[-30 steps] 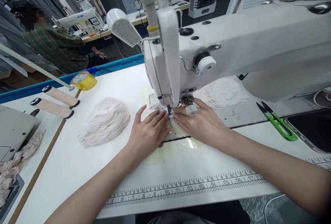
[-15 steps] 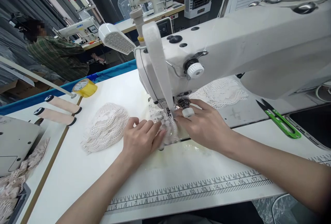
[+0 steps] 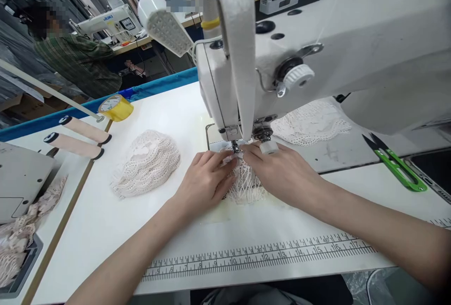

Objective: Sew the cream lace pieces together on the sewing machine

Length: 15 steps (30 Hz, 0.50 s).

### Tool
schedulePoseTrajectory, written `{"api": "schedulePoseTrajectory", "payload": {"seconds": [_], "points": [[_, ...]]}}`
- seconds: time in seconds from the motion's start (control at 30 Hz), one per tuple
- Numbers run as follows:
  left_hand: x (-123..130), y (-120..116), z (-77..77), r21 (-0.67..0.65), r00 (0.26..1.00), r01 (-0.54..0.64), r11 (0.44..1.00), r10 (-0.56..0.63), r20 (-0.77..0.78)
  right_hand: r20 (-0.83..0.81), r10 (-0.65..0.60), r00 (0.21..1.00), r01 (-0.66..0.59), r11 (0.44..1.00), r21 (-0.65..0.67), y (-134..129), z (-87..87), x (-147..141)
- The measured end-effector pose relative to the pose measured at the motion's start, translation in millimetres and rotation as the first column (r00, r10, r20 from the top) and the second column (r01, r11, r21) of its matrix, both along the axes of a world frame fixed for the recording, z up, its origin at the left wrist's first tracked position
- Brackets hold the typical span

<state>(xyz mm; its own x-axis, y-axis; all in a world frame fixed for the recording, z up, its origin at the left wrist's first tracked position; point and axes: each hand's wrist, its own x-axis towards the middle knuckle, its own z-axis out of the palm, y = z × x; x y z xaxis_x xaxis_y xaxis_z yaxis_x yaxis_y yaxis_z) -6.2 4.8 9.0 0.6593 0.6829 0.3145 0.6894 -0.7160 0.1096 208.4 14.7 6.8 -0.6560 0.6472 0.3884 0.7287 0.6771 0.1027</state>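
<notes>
Lace piece: the lace piece [image 3: 246, 187] lies under the needle of the sewing machine [image 3: 214, 91], between the two hands; its strands run toward the near side, but fingers cover its far part, so I can't tell its whole long axis.
Left hand: the left hand [image 3: 206, 178] lies palm down, fingertips at the lace beside the needle; I can't tell if they pinch.
Right hand: the right hand [image 3: 282, 168] leans in from the right, fingers bent onto the lace; pinching or just pressing, I can't tell.
Edges and room: white table [image 3: 88, 215] stretches from the near ruler marks [image 3: 260, 258] up to the left hand; the machine's arm closes over the right.
Counts: two lace bundles, left [image 3: 150, 166] and right [image 3: 313, 124]; two thread spools [image 3: 84, 129] at far left; one tape roll [image 3: 121, 109]; one green snips [image 3: 394, 172].
</notes>
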Motion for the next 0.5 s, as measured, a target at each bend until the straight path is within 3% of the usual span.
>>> {"api": "schedulePoseTrajectory", "payload": {"seconds": [0.3, 0.5], "points": [[10.7, -12.0, -0.1, 0.167, 0.990, -0.008, 0.986, 0.031, -0.137, -0.009, -0.014, 1.000, 0.014, 0.997, 0.081, 4.2, 0.4, 2.3], [11.2, -13.5, -0.1, 0.167, 0.991, -0.010, 0.986, 0.033, -0.131, -0.003, -0.008, 1.000, 0.008, 0.996, 0.091, 4.3, 0.4, 1.9]]}}
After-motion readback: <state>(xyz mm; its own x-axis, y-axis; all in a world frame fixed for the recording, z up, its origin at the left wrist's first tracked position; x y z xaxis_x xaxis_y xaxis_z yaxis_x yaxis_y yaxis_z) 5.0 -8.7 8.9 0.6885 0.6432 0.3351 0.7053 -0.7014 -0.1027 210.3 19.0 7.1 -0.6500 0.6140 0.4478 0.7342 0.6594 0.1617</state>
